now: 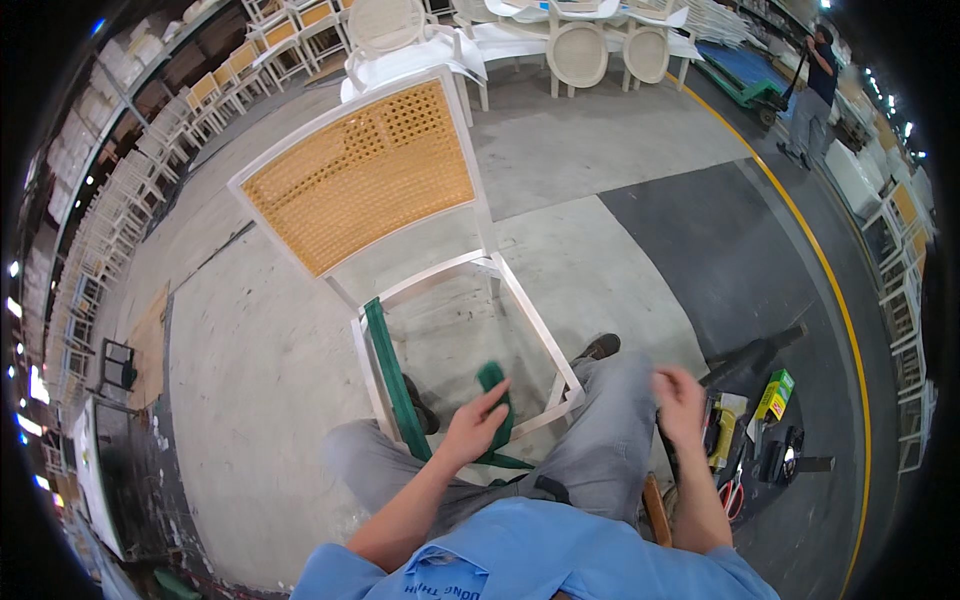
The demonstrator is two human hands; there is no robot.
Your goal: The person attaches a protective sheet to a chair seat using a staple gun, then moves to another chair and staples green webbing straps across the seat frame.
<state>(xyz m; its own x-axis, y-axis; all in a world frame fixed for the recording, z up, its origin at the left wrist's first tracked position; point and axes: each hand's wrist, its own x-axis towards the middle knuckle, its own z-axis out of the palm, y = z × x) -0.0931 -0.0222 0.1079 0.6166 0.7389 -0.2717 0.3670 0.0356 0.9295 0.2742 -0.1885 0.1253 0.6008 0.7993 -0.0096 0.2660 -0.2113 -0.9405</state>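
Observation:
A white chair frame [537, 318] stands in front of me between my legs, its seat open. Its backrest has a tan cane panel [362, 165]. Green webbing [392, 375] runs along the left seat rail. At the near side of the seat, my left hand [477, 425] is closed on a length of green webbing [490, 376], whose upper end sticks up past the fingers. Beside my right thigh, above the tools, my right hand [680, 402] is smeared by motion; whether it holds anything does not show.
At my right lie red-handled scissors [733, 497], a yellow-green box [775, 396] and a yellow-handled tool [729, 430]. White chairs [385, 25] stand at the back, with more chairs [120, 215] lined along the left. A person [815, 95] stands by a green pallet jack [745, 88], far right.

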